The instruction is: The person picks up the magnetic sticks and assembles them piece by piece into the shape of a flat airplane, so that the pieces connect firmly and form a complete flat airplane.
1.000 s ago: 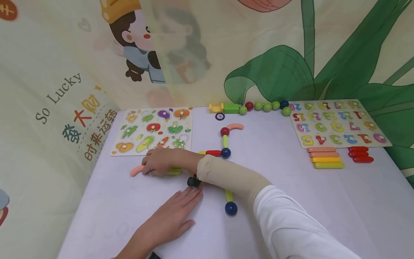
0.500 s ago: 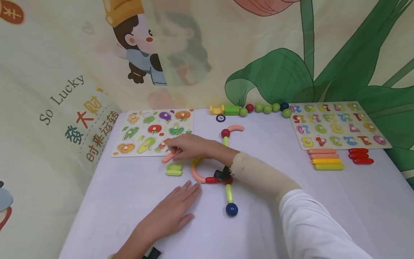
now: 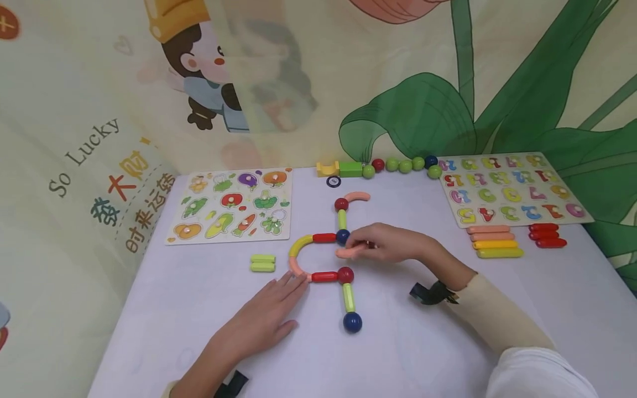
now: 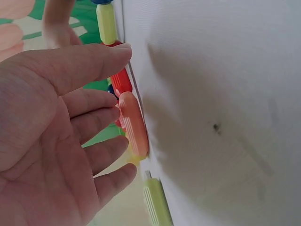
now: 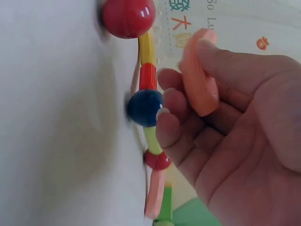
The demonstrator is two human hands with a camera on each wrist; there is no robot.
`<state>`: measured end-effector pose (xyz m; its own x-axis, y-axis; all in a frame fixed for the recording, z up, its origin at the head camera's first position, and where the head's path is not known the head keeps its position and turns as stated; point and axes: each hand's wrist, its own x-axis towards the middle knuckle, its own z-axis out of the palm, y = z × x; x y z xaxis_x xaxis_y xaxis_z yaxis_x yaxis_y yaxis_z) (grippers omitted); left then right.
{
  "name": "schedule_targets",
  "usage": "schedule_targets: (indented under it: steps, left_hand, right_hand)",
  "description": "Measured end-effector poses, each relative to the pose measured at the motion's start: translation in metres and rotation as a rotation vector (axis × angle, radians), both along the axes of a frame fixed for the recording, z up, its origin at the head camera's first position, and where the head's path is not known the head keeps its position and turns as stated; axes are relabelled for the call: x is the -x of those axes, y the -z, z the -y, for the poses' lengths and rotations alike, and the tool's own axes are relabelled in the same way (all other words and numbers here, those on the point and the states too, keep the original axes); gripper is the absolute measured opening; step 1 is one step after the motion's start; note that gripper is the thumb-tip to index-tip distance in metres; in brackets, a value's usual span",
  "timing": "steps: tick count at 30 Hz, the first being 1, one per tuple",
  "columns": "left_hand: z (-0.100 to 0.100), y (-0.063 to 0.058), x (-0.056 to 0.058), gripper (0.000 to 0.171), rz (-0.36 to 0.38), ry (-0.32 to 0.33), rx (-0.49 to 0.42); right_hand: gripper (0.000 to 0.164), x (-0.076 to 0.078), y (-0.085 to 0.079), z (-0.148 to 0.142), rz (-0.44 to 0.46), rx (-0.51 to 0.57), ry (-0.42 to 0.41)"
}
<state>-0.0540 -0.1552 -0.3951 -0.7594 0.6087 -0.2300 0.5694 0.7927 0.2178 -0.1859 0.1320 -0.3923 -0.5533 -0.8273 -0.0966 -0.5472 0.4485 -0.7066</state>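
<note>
My right hand (image 3: 390, 243) pinches a curved pink magnetic rod (image 5: 200, 77) between thumb and fingers, just below the upper blue ball (image 3: 343, 237). On the table lies a figure of magnetic rods and balls. Its left bend joins a curved yellow rod (image 3: 300, 244) to a second curved pink rod (image 4: 134, 123), and red rods (image 3: 324, 277) run from both ends to balls. Light green rods lead to a red ball (image 3: 341, 204) at the top and a blue ball (image 3: 353, 322) at the bottom. My left hand (image 3: 264, 312) lies with straight fingers, tips right at the lower pink rod.
Two short green rods (image 3: 262, 263) lie left of the figure. Behind it stand a vegetable puzzle board (image 3: 226, 236), yellow and green blocks (image 3: 350, 169) and a row of balls (image 3: 405, 166). At right, sorted rods (image 3: 497, 244) lie before a number puzzle board (image 3: 517, 190).
The right hand has picked up the curved pink rod at the left and carried it rightward across the figure to the upper blue ball. The left hand stays where it was.
</note>
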Motion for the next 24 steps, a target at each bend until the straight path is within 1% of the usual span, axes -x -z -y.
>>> schedule_targets:
  steps: [3, 6, 12, 16, 18, 20, 24]
  left_hand:
    - [-0.001, 0.001, 0.001, 0.081, 0.006, 0.000, -0.004]
    - [0.000, 0.002, 0.001, 0.081, 0.008, 0.001, -0.007]
    - [0.001, 0.001, 0.001, 0.082, 0.005, -0.001, -0.012]
    - [0.001, 0.002, 0.001, 0.082, 0.012, -0.011, -0.020]
    - [0.001, 0.002, 0.000, 0.082, 0.015, -0.013, -0.026]
    - [0.001, 0.002, 0.000, 0.082, 0.018, -0.013, -0.028]
    - [0.001, 0.002, 0.000, 0.081, 0.025, -0.012, -0.029]
  right_hand:
    - [0.016, -0.019, 0.004, -0.017, -0.016, -0.009, -0.005]
    - [0.015, -0.037, 0.010, -0.028, -0.018, -0.016, -0.033]
    - [0.018, -0.064, 0.021, -0.038, 0.071, -0.025, -0.068]
    - [0.019, -0.076, 0.025, -0.039, 0.101, -0.011, -0.062]
    - [0.018, -0.080, 0.026, -0.039, 0.096, -0.005, -0.054]
    - [0.018, -0.083, 0.026, -0.038, 0.088, 0.000, -0.053]
    - [0.018, -0.086, 0.026, -0.036, 0.101, -0.002, -0.059]
